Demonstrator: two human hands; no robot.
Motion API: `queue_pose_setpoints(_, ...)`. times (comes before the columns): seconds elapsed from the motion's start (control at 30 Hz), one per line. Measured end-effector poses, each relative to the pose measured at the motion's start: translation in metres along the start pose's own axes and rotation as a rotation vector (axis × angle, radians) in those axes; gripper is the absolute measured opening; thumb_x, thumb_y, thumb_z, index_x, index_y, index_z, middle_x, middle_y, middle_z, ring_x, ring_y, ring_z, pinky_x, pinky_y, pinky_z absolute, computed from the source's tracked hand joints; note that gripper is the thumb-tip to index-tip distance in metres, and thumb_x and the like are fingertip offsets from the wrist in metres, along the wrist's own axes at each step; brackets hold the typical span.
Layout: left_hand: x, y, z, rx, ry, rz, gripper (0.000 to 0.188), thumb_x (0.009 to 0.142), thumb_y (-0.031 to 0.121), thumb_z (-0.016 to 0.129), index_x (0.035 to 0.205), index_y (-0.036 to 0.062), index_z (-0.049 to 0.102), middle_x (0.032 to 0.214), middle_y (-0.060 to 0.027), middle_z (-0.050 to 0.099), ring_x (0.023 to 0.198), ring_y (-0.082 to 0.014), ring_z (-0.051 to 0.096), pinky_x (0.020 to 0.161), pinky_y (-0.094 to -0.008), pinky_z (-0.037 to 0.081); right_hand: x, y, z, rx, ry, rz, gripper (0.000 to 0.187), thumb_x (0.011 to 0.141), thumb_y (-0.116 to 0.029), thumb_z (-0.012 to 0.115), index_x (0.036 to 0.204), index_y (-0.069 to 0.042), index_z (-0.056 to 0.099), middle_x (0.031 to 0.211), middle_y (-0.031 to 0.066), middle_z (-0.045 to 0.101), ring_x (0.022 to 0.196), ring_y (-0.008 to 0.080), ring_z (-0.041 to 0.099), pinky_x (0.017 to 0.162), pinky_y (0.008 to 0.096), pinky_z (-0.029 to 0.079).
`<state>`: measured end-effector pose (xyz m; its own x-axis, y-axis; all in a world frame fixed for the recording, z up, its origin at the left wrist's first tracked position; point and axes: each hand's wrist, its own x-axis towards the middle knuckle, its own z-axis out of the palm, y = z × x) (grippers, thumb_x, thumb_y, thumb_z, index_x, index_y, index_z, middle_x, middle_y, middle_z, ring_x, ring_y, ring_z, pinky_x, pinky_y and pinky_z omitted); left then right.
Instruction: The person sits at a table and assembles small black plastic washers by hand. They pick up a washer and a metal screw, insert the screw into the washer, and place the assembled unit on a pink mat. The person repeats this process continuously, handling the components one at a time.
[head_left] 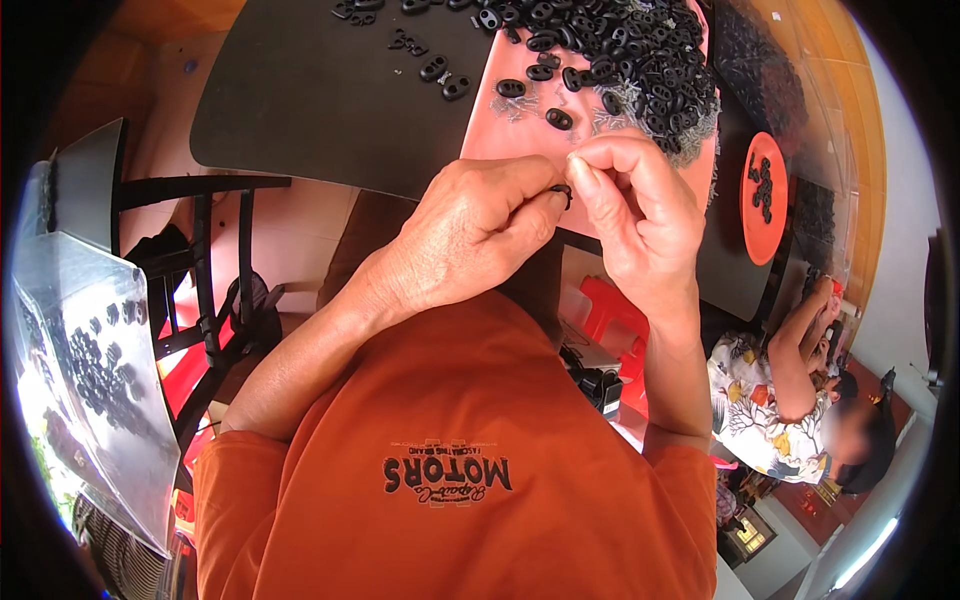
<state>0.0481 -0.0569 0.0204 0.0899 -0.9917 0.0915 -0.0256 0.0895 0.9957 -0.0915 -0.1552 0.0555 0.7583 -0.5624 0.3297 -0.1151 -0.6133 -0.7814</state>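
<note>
My left hand and my right hand meet at the near edge of a dark table. Between their fingertips they pinch one small black oval plastic piece. Just beyond the hands lies a pink sheet with a big heap of the same black pieces and thin metal springs. A few loose black pieces lie on the bare tabletop to the left of the sheet.
A clear plastic bag with several black pieces stands at my left. An orange round tray with black pieces sits at the right. Another person in a flowered shirt sits at lower right. Black chair frames stand under the table.
</note>
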Motion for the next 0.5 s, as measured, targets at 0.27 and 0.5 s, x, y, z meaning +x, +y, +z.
queue_pose_setpoints(0.27,0.0,0.001,0.0,-0.002,-0.011,-0.052,0.013,0.087,0.01,0.054,0.091,-0.0002,0.06,0.071,-0.0162,0.059,0.063,-0.0322,0.059,0.058,-0.0382,0.047,0.004,-0.001,0.005,0.045,0.037,-0.03,0.01,0.083,0.002,0.066,0.087,0.001,0.056,0.073,0.0067,0.058,0.061,0.0161,0.055,0.057,0.027,0.044)
queue_pose_setpoints(0.5,-0.001,-0.001,-0.001,-0.029,-0.004,0.036,0.025,0.097,0.017,0.045,0.087,-0.0015,0.058,0.057,-0.0015,0.052,0.05,-0.009,0.053,0.046,-0.0247,0.042,0.008,-0.002,0.011,0.026,0.015,-0.086,0.012,0.082,0.0,0.067,0.085,0.0,0.056,0.073,0.0076,0.058,0.061,0.0188,0.055,0.061,0.0304,0.045)
